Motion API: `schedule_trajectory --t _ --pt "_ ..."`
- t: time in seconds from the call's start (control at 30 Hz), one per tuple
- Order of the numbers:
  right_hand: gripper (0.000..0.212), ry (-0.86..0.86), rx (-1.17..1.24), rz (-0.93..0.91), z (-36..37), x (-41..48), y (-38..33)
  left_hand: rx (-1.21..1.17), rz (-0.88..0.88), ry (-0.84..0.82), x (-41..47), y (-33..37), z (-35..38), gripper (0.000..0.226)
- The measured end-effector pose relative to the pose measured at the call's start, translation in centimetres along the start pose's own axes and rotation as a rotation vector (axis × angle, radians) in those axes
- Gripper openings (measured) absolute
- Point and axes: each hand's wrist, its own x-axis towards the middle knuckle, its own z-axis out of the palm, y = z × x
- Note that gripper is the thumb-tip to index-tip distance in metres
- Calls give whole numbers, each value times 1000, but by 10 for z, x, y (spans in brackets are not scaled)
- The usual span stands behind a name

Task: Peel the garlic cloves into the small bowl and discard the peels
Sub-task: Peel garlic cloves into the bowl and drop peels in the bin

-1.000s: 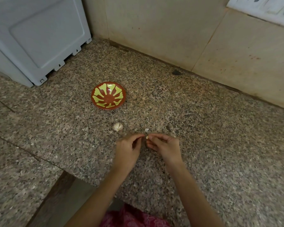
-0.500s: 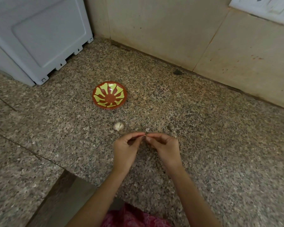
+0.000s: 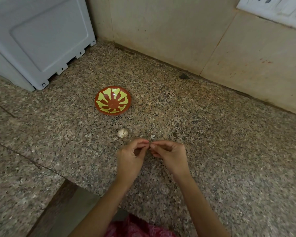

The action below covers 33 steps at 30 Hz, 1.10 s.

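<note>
On the speckled granite desk [image 3: 212, 134], my left hand [image 3: 130, 158] and right hand [image 3: 171, 156] meet fingertip to fingertip. Both pinch a garlic clove hidden between them, held low, I judge, so the skin drops on the stone. The small bowl [image 3: 102, 103] sits empty just beyond, within reach. An unpeeled garlic piece [image 3: 122, 133] and a peel scrap [image 3: 152, 136] lie between.

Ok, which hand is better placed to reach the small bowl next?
Left, probably. The small bowl lies ahead and left of both hands, nearer the left hand; the right hand would have to cross over it.
</note>
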Motion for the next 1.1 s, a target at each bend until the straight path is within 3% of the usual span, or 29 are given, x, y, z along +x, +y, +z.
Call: schedule_trajectory --t 0.6,1.1 --pt "15 48 56 56 1 2 3 -20 -63 49 -3 6 4 35" --pt "16 63 233 113 -1 4 7 -94 -98 91 -4 9 9 20"
